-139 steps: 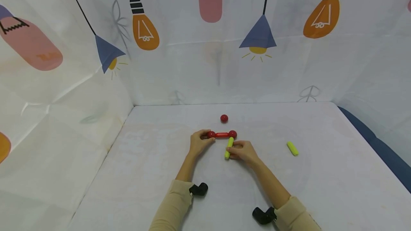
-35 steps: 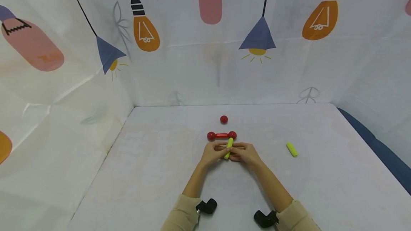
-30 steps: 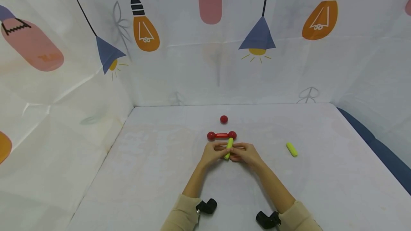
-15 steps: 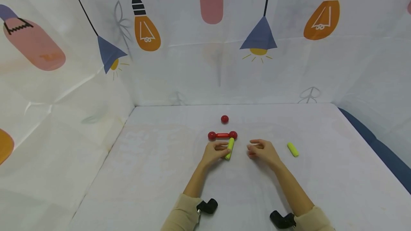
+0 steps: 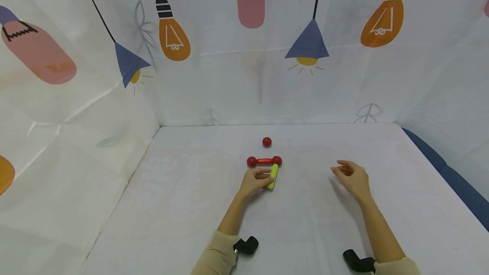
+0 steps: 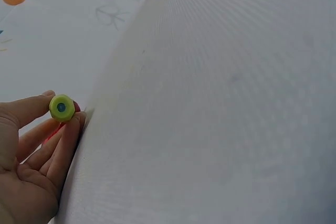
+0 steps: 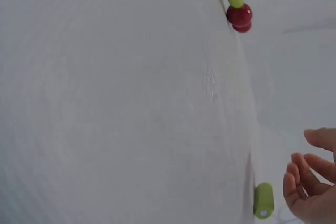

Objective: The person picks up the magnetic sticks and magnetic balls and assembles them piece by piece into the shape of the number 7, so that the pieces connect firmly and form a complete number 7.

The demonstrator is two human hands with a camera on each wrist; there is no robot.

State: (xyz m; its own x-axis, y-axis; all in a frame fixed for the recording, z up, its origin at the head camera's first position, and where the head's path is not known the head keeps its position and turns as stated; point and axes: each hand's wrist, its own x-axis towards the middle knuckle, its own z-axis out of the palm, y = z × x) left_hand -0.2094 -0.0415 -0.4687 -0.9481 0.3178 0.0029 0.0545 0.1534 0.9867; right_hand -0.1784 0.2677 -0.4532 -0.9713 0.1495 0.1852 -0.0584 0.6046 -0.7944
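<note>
My left hand (image 5: 254,182) pinches a yellow-green toy rod (image 5: 273,176) between thumb and fingers. The left wrist view shows that rod's end face (image 6: 62,108), with a small dark round spot in its centre. Its far end meets a red ball (image 5: 276,160), the right one of two joined by a short red rod (image 5: 264,161); the other red ball (image 5: 251,161) is at the left. My right hand (image 5: 353,181) holds nothing, fingers loosely bent. It hides a second yellow-green rod from the head view; the right wrist view shows this rod (image 7: 264,201) on the table beside the fingers.
A loose red ball (image 5: 267,141) lies farther back on the white table (image 5: 191,190). White sheeting (image 5: 214,84) printed with lamps and bulbs stands behind the table and along its sides. Black wrist mounts (image 5: 246,245) stick out from both cuffs.
Earlier, my left hand moved from the left red ball to the yellow-green rod, which both hands then held. My right hand has since let go and moved right to the second rod.
</note>
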